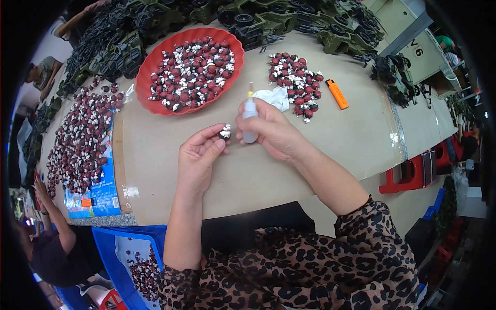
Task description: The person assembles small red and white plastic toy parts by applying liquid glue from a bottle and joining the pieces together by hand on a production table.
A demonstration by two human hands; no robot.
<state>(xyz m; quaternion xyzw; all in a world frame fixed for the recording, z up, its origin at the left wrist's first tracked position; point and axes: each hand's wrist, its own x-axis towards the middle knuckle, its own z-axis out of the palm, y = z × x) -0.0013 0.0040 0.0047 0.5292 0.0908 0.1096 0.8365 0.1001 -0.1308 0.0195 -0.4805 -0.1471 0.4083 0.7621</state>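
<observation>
Pinched between the thumb and fingers of my left hand [199,152] is a small round toy piece [225,133], dark with a white top. My right hand [268,129] grips a small translucent squeeze bottle [250,121] upright, its yellow-based thin nozzle pointing up. The bottle is just right of the toy piece and apart from it. Behind my right hand lies a crumpled white tissue [276,98], beside a loose cluster of red, black and white toy pieces [297,77].
A red scalloped tray [146,95] holds many like pieces. More are heaped at the left [82,139] and in a blue bin [160,237] below the table. An orange lighter [337,94] lies right. Green toy vehicles [263,21] line the far edge. Other people sit at the left.
</observation>
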